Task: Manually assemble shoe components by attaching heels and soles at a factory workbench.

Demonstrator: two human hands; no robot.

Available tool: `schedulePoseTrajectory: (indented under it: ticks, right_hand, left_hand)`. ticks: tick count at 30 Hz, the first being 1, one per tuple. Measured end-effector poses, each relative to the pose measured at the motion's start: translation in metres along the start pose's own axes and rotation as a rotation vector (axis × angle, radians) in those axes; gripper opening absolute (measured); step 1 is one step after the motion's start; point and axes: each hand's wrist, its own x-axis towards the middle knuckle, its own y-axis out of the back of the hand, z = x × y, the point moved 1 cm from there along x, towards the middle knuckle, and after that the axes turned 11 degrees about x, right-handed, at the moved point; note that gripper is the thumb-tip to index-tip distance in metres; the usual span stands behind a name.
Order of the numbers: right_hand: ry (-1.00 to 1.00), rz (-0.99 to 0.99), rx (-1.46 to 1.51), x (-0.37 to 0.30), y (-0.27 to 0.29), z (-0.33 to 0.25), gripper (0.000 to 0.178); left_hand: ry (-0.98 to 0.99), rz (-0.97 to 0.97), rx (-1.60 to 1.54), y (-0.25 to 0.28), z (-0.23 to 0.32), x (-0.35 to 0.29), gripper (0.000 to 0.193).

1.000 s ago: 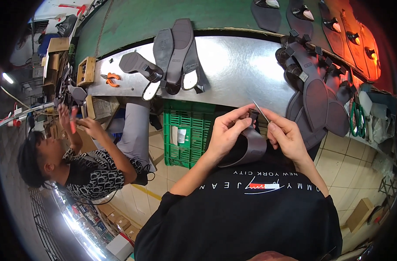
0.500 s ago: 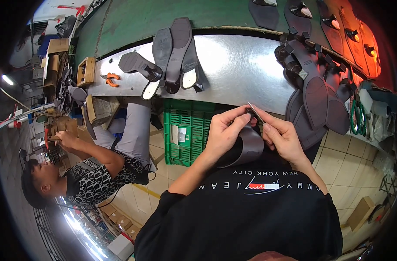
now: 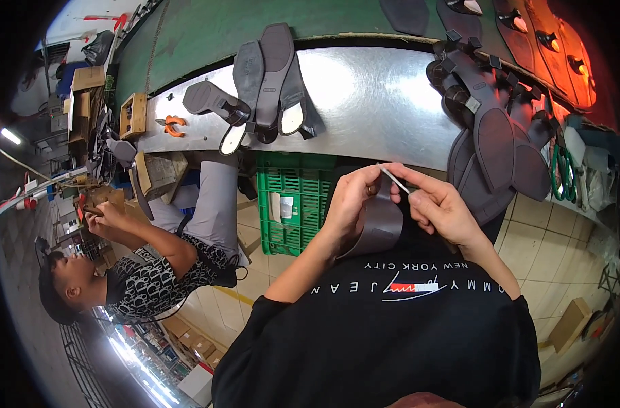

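In my left hand, fingers closed, is a dark grey-brown shoe sole, its broad end hanging down in front of my shirt. The heel end is mostly hidden behind my fingers. My right hand pinches a thin metal blade, its index finger stretched along the blade toward my left fingertips. The blade's tip meets the work at my left thumb and fingers; exactly what it touches is too small to make out. Both hands are in front of the steel bench's near edge.
On the steel bench lie several heeled soles, orange-handled pliers and a pile of soles at right. Green-handled scissors hang beyond it. A green crate stands below. At left a co-worker sits working.
My right hand and the blade have shifted slightly to the left, and the right index finger now reaches further along the blade. The sole has turned a little in my left hand.
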Motion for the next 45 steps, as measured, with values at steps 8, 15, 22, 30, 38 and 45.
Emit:
schedulePoseTrajectory:
  ticks: [8, 15, 22, 30, 38, 45]
  right_hand:
    - [-0.057, -0.099, -0.195, -0.005, -0.001, -0.005, 0.058]
    - [-0.045, -0.063, -0.100, -0.009, 0.010, 0.009, 0.048]
    - [-0.082, -0.065, -0.073, -0.013, 0.013, 0.007, 0.042]
    - [-0.178, -0.098, 0.089, -0.011, 0.015, -0.003, 0.040]
    - [0.349, 0.112, 0.330, -0.010, 0.040, -0.049, 0.043]
    - [0.430, 0.133, 0.338, -0.008, 0.044, -0.055, 0.040]
  left_hand:
    - [0.197, -0.024, 0.094, 0.004, -0.018, 0.008, 0.064]
    - [0.232, -0.023, 0.048, -0.002, -0.026, 0.003, 0.072]
    - [0.294, -0.088, -0.038, -0.001, -0.028, 0.006, 0.072]
    - [0.178, -0.286, -0.172, 0.001, -0.011, -0.003, 0.051]
    - [-0.711, 0.301, 0.486, 0.074, 0.129, -0.054, 0.036]
    - [-1.154, 1.118, 0.351, 0.138, 0.156, -0.042, 0.035]
